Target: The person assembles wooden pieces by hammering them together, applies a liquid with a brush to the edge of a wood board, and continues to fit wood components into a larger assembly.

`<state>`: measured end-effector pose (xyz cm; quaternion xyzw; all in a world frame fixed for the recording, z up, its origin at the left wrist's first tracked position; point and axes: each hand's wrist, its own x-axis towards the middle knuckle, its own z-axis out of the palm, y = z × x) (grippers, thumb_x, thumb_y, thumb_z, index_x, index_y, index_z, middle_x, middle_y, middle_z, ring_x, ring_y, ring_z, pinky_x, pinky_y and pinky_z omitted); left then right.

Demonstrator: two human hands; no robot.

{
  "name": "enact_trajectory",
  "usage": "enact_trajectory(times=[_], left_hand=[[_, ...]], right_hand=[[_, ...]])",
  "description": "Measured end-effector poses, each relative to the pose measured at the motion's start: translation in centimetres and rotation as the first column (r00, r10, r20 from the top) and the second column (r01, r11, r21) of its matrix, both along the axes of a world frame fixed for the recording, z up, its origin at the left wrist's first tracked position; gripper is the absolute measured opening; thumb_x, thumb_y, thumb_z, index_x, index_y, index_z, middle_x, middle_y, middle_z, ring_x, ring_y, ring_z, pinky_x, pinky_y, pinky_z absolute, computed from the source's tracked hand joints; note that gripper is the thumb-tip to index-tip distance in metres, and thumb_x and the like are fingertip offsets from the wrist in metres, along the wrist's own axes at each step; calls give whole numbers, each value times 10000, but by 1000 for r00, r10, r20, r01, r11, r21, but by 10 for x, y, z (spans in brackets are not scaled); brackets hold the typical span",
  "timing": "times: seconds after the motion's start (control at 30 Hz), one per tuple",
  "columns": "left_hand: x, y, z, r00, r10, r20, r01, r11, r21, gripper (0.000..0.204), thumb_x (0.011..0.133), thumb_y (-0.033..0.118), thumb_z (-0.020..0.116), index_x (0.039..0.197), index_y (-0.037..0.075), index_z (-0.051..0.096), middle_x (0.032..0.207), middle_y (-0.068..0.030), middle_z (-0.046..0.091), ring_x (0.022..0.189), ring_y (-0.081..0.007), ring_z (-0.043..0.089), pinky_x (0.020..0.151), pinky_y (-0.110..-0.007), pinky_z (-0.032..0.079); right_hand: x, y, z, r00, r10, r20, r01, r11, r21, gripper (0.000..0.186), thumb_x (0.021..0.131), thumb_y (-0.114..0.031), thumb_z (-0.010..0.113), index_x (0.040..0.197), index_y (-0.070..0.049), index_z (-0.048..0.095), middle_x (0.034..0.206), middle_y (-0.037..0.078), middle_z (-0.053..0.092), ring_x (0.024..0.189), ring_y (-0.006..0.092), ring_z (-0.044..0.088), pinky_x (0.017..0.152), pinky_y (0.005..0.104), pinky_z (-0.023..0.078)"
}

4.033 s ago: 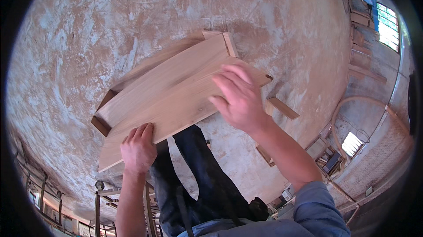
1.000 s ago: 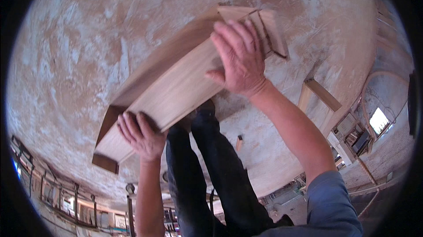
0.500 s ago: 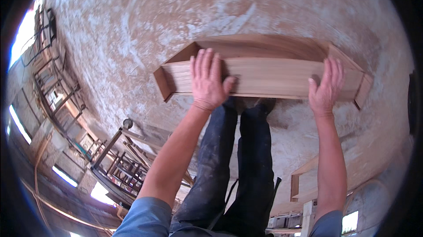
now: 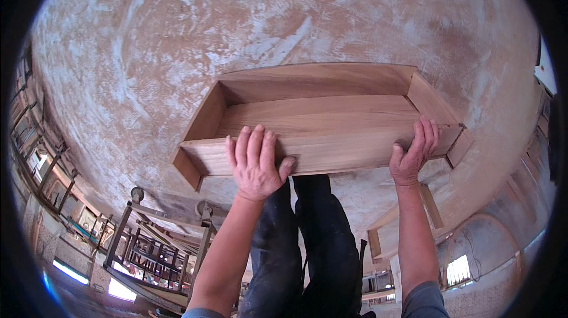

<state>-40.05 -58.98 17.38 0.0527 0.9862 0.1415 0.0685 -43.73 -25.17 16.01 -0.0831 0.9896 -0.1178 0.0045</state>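
Note:
A shallow wooden drawer box [image 4: 355, 145] lies across my front, with its open top toward me and its inner bottom [image 4: 322, 109] in sight. Its near panel has short end pieces jutting out past the corners. Toward the left of that panel, my left hand [image 4: 256, 167] has its fingertips over the upper edge and its thumb against the outer face. My right hand [image 4: 412, 155] grips the same panel near its right end, fingers over the edge and thumb on the outside. The box's underside is hidden, so I cannot tell whether it touches the floor.
The floor [image 4: 177, 28] is mottled brown and white. My dark-trousered legs [image 4: 319, 229] are just below the box. A frame cart on casters [image 4: 204, 210] stands at lower left, with racks beyond. Another wooden frame [image 4: 374, 244] lies at lower right.
The box has tilted so that its inner bottom now shows. In the picture it sits lower and farther left, my hands with it. My fingers now curl over its near edge.

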Motion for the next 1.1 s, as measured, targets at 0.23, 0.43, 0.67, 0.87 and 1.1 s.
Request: enact_trajectory(times=[0.23, 0.43, 0.67, 0.87, 1.1], left_hand=[[-12, -5, -6, 994, 59, 92, -58, 998, -6, 601, 933, 528, 515, 1246, 23, 604, 1334, -168, 563, 1309, -376, 453, 1149, -572, 225], [-12, -5, -9, 999, 33, 13, -33, 999, 2, 613, 958, 537, 467, 1243, 10, 600, 1332, -177, 566, 1301, -391, 461, 1150, -574, 220], [-24, -3, 2, 994, 23, 102, -24, 1000, 6, 586, 871, 446, 599, 1263, 11, 572, 1302, -180, 555, 1267, -387, 471, 1131, -592, 247], [-40, 2, 20, 980, 65, 190, -83, 993, 88, 707, 776, 384, 692, 1345, 5, 510, 1381, -192, 501, 1354, -379, 391, 1171, -560, 216], [52, 5, 152, 922, 379, 80, -387, 883, 265, 691, 773, 211, 720, 1375, -14, 465, 1415, -225, 460, 1350, -405, 402, 1141, -541, 308]], right_hand=[[-16, 2, -3, 1000, -8, 24, 9, 999, -36, 659, 996, -558, 392, 1326, 4, 487, 1371, 202, 498, 1313, 415, 403, 1129, 567, 247], [-16, 1, -3, 1000, 4, 15, -3, 998, -62, 637, 986, -533, 421, 1317, 6, 496, 1354, 206, 510, 1297, 421, 420, 1121, 561, 266], [-25, 0, 1, 999, -9, 43, 9, 1000, 1, 614, 894, -503, 564, 1263, -15, 509, 1329, 181, 509, 1303, 392, 409, 1133, 572, 245], [-26, -10, 6, 997, -35, 73, 30, 997, 67, 675, 753, -314, 742, 1305, -43, 463, 1350, 170, 495, 1330, 380, 382, 1143, 594, 222], [-47, -1, 55, 931, 150, 334, -136, 989, -65, 588, 906, -255, 678, 1369, 38, 465, 1394, 244, 478, 1327, 402, 411, 1121, 493, 320]])
